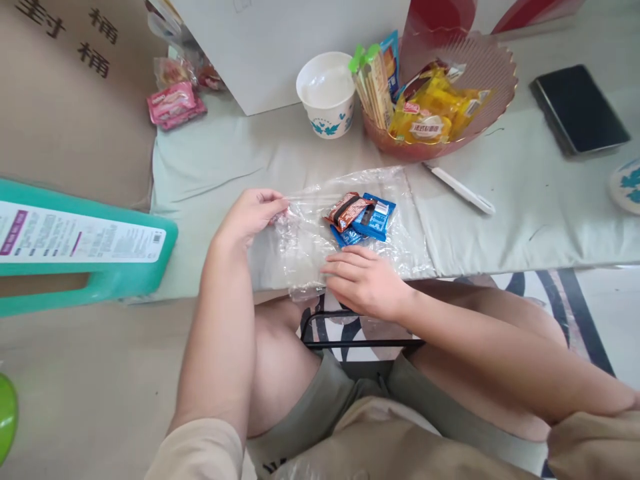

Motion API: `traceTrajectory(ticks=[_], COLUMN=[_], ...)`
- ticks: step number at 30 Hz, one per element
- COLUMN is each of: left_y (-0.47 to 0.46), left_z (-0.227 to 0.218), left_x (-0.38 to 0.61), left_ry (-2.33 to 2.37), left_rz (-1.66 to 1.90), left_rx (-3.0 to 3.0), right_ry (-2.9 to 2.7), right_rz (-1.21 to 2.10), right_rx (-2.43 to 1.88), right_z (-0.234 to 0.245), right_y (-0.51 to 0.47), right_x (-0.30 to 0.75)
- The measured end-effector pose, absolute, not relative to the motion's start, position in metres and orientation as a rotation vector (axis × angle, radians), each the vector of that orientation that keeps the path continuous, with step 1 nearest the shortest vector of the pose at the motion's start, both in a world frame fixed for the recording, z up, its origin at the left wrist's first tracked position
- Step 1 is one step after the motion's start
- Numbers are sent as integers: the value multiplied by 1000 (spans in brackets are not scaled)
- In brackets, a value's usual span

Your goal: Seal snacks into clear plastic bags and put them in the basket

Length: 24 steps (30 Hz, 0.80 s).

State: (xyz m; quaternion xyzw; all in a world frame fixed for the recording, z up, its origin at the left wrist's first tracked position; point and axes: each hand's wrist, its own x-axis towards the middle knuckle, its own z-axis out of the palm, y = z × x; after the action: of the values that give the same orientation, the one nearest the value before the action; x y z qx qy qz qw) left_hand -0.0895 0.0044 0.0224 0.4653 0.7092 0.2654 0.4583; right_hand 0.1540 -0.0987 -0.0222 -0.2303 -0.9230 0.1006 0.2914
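- Three small packets in head view: one orange-brown with a dark band [345, 211], two glossy blue [377, 217], overlapping, crinkled; pale barcode panel on one blue.
- Clear plastic bag [306, 257]: thin, wrinkled, shiny, flat on pale tablecloth [215, 160], near edge overhanging. Packets within its outline; inside or on top, can't tell.
- Left hand [250, 215]: thumb and fingertips pinched together on bag's left edge.
- Right hand [367, 283]: palm down at bag's near edge, fingers loosely extended just below packets; thumb hidden, can't tell if gripping film.
- Behind: paper cup [327, 110], pink bowl [495, 87] of snacks.
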Motion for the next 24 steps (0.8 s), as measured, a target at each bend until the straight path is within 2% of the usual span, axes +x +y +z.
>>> traceTrajectory(ticks=[7,11,15,16,19,24], left_y=[8,10,-9,-17,-39,-49], left_z=[19,15,35,41,47,20], left_x=[-83,-94,-77,-65,-26,-3], left_ry=[1828,2032,2312,2290,1882,1508], left_rz=[729,777,962,1072,1014,603], left_rx=[1125,1359,1713,1786,1982,2156], right_ry=[-2643,-2672,-2507,-2441,-2251,-2235], right_rz=[546,654,681,660,571,570], right_rx=[-371,-311,-361,-426,-705,-969], right_z=[-23,-22,-11,-7,0,-16], right_y=[-100,-100,-90,-85,-65,-41], right_x=[154,157,164,167,181,203])
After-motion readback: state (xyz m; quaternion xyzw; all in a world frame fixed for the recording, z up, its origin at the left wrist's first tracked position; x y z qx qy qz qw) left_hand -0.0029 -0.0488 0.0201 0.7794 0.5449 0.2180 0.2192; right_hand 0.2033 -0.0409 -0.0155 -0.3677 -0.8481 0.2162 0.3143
